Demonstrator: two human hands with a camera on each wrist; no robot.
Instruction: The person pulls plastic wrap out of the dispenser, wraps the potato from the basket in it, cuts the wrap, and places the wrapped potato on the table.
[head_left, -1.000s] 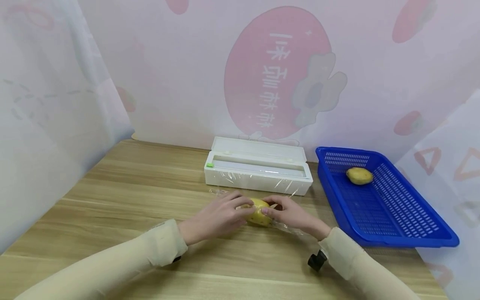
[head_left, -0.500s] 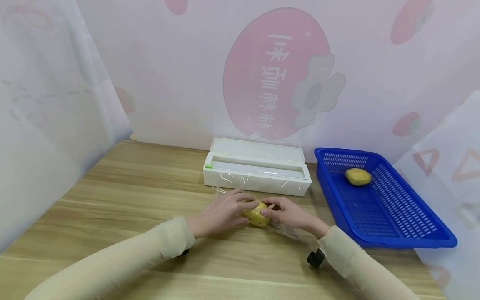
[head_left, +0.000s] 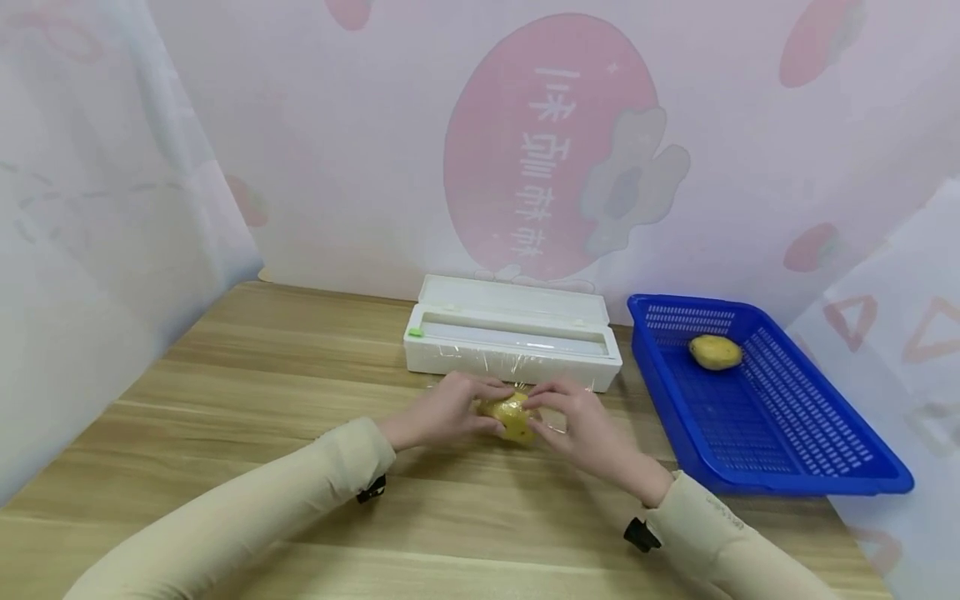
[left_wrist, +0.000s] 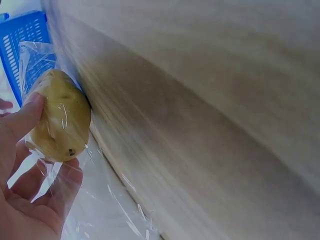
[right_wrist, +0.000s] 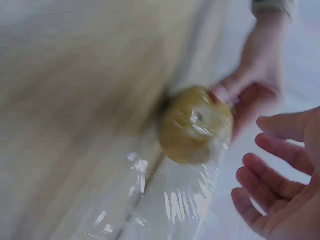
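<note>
Potato (head_left: 510, 417), one, wrapped in clear film (right_wrist: 185, 205), lies between the two hands in front of the box (head_left: 442, 357), right of the left hand (head_left: 448, 408) and left of the right hand (head_left: 588, 425); its long axis seems to run from one hand towards the other (fingers hide part of it, so the exact angle is uncertain). Left hand, the nearer, pinches it between thumb and fingertips. Right hand, fingers loosely spread, stands just beside the potato's other end, gripping nothing visible, while film trails towards the box.
</note>
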